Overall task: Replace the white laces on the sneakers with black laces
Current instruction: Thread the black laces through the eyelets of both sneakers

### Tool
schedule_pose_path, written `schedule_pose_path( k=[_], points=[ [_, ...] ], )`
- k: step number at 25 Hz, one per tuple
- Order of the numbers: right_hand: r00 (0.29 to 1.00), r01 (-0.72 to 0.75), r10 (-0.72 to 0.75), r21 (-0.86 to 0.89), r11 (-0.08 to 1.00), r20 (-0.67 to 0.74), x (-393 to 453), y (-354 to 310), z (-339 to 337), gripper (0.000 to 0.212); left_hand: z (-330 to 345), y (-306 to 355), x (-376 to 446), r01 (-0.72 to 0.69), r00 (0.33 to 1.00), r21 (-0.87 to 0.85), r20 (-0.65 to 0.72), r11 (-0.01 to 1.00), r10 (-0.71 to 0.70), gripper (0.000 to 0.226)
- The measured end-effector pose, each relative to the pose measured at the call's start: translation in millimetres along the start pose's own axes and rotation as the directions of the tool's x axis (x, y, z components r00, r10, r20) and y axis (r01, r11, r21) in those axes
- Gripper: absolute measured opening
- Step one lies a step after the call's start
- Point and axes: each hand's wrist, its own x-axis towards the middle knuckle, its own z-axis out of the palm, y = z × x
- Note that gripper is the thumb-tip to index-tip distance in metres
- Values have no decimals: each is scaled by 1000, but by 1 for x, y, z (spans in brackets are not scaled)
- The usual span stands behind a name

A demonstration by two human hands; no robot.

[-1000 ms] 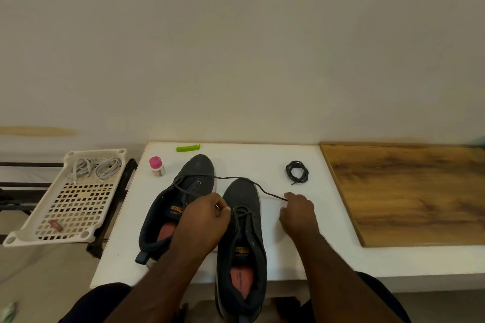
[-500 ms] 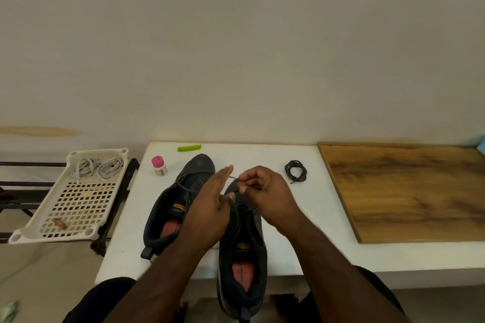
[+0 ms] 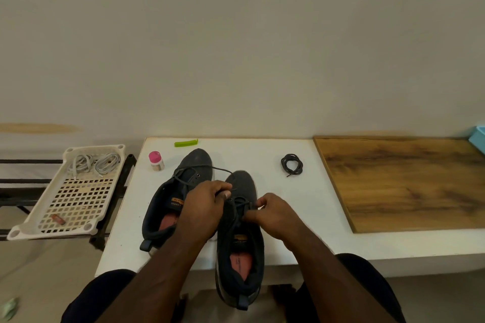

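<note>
Two dark grey sneakers lie on the white table (image 3: 265, 155), toes pointing away. The left sneaker (image 3: 183, 181) is partly covered by my left forearm. The right sneaker (image 3: 240, 241) hangs over the table's front edge. A black lace (image 3: 210, 168) runs from the left sneaker's eyelets over to my left hand (image 3: 207, 204), which pinches it above the right sneaker's eyelets. My right hand (image 3: 273, 214) pinches the lace at the right sneaker's right eyelet row. A coiled spare black lace (image 3: 291, 164) lies to the right. White laces (image 3: 94, 164) sit in a tray.
A white perforated tray (image 3: 68, 207) rests on a black rack left of the table. A pink-capped small bottle (image 3: 156, 161) and a green clip (image 3: 185, 143) lie near the table's back. A wooden board (image 3: 404, 181) covers the right side.
My right hand came in from the table at the right, met the left above the toe, then dropped to the right eyelet row. The left hand stayed over the right sneaker.
</note>
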Motion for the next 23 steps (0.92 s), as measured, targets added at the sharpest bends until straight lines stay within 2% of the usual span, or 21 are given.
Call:
schedule_pose_path(
  k=[2, 5, 9, 12, 15, 23],
  points=[
    [999, 16, -13, -71, 997, 50, -1, -3, 4, 33, 5, -1, 0, -2, 1000, 38, 12, 999, 2, 18],
    [999, 29, -25, -160, 987, 28, 4, -2, 10, 39, 12, 0, -1, 2, 1000, 70, 31, 998, -4, 11],
    [996, 34, -48, -176, 984, -71, 14, 2, 9, 26, 22, -2, 0, 37, 996, 47, 81, 998, -41, 7],
    [994, 42, -59, -191, 981, -88, 23, 9, 4, 20, 31, -5, -1, 50, 987, 71, 151, 996, -61, 5],
    [997, 33, -40, -102, 994, -64, 29, 16, 2, 28, 39, -10, -1, 67, 988, 85, 136, 994, -78, 6],
    [997, -79, 78, 197, 977, 14, 34, 25, -5, 11, 53, -14, -2, 29, 993, 127, 109, 991, -43, 5]
  ],
)
